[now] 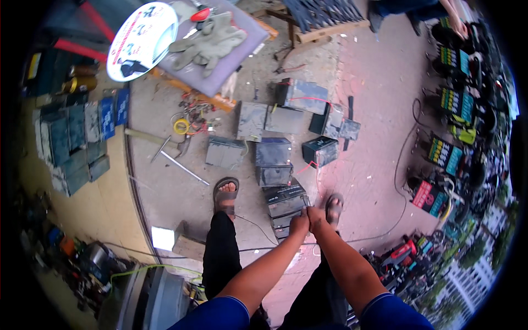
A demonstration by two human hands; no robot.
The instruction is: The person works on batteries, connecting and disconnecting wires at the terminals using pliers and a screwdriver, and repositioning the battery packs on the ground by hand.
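My left hand [300, 222] and my right hand [315, 216] are close together at the right side of a dark block-shaped battery [284, 194] standing between my feet. Both hands are closed, fingers drawn together. Whatever they grip is too small or hidden to make out. Just beyond stand more grey batteries, among them a dusty blue-grey one [273, 153], a light grey one [224, 152] and a black one [320, 151] with a red wire. A red wire [308, 99] also runs over the farther batteries.
A cushioned stool [253, 38] bears work gloves [212, 44] and a round hand fan [142, 41]. On the floor lie a hammer [159, 138], a T-handle wrench [184, 168] and yellow tape [181, 126]. Stacked batteries [71, 143] stand left; parked motorbikes [459, 104] line the right. Another person's hand [457, 26] shows far right.
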